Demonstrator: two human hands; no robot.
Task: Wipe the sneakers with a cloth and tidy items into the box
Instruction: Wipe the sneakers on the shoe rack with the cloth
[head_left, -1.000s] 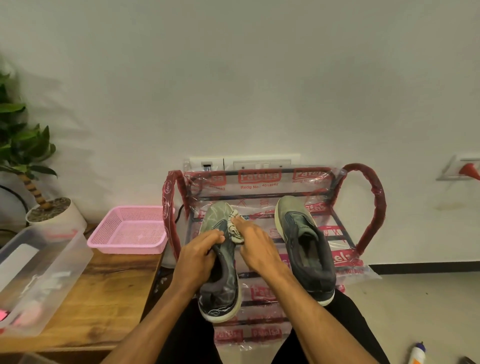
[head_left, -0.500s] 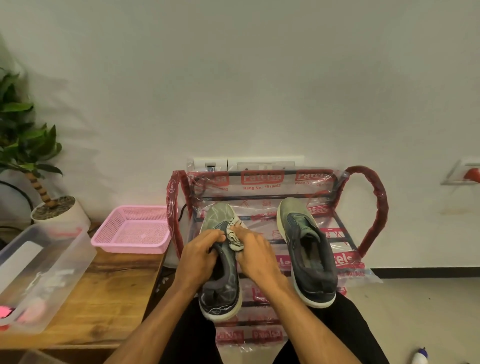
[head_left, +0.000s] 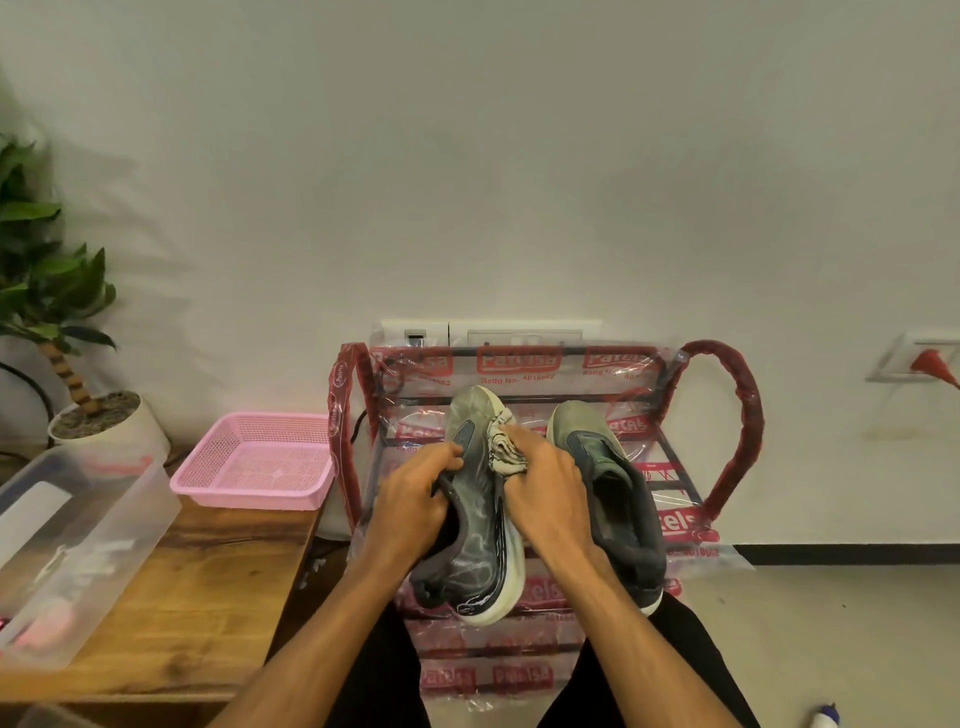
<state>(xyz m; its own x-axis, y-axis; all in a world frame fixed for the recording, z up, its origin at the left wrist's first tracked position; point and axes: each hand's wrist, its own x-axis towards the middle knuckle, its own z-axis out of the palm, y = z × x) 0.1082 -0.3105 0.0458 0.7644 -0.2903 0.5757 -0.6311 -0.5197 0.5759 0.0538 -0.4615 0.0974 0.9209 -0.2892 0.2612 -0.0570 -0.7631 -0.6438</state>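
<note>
White wall behind plastic-wrapped rack (head_left: 727, 415) | held sneaker (head_left: 475, 535) above rack, long axis front-to-back, toe toward wall, tipped sideways | rolled further than half a second ago, more white sole edge showing | left hand (head_left: 410, 499) grips its collar | right hand (head_left: 545, 483) pinches cloth (head_left: 501, 441) against forefoot

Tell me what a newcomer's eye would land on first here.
Dead centre, the left hand grips a grey sneaker while the right hand presses a crumpled cloth against its side. A second sneaker rests just right of them on a rack wrapped in red-printed plastic. At left, a pink basket and a clear box sit on a wooden table.
</note>
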